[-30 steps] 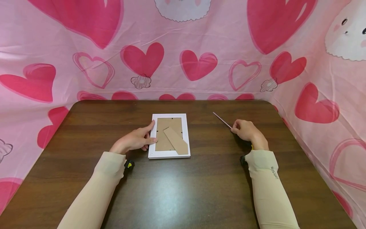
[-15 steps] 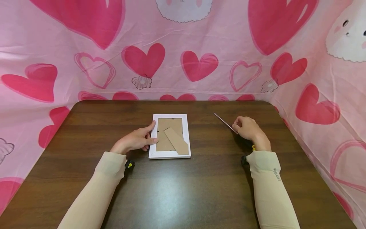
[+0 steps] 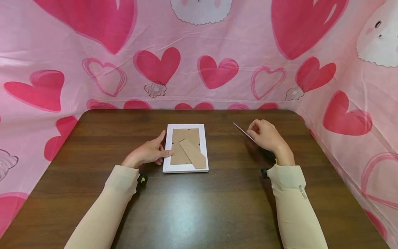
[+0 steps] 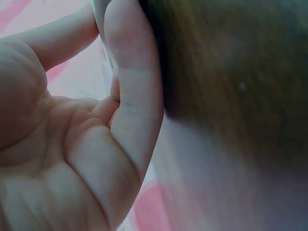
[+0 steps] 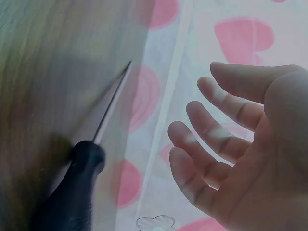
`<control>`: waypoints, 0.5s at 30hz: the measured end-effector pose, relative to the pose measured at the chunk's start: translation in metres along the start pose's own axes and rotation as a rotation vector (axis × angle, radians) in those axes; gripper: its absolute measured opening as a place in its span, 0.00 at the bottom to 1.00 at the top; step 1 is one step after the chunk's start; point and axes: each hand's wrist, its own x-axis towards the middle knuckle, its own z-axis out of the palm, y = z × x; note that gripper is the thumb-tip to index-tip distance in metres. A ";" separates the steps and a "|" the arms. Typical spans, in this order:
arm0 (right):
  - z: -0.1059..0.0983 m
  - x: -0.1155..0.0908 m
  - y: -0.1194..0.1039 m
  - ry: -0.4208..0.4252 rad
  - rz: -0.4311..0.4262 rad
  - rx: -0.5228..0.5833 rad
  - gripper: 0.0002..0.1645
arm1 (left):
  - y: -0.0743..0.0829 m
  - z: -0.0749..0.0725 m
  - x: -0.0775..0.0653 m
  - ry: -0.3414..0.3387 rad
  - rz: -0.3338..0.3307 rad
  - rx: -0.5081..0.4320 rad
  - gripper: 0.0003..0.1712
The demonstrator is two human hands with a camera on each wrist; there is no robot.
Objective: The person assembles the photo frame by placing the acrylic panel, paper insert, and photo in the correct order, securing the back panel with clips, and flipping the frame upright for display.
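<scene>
A white picture frame point(image 3: 185, 167) lies face down on the table, its brown backing board point(image 3: 180, 157) showing with a cardboard stand point(image 3: 193, 154) slanted across it. My left hand point(image 3: 147, 152) holds the frame's left edge, thumb on top of the border and the index finger pointing away along the side. In the left wrist view, the thumb and a finger of the left hand point(image 4: 91, 139) meet at the frame's edge. A screwdriver point(image 5: 72, 185) with a black handle lies on the table. My right hand point(image 3: 267, 136) hovers over it, fingers loosely bent and holding nothing.
The brown wooden table point(image 3: 192, 207) has rounded far corners. A pink cloth point(image 3: 217, 41) printed with hearts hangs behind it and along both sides.
My right hand has let go of the screwdriver and lifted slightly up and away from its shaft. My left index finger has come off the frame's border; the frame has stayed in place.
</scene>
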 end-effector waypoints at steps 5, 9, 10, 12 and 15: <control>-0.001 -0.001 -0.013 0.019 -0.030 0.024 0.09 | 0.005 0.002 -0.003 0.042 -0.035 0.001 0.53; -0.001 0.001 -0.025 0.008 -0.051 0.073 0.10 | 0.005 0.003 -0.006 0.061 -0.037 0.028 0.33; 0.000 0.002 -0.027 0.004 -0.054 0.084 0.10 | 0.005 0.004 -0.006 0.062 -0.039 0.040 0.29; 0.001 0.006 -0.034 -0.002 -0.056 0.105 0.11 | 0.005 0.004 -0.007 0.064 -0.041 0.062 0.24; 0.005 0.014 -0.044 -0.007 -0.050 0.147 0.13 | 0.005 0.004 -0.009 0.069 -0.055 0.093 0.23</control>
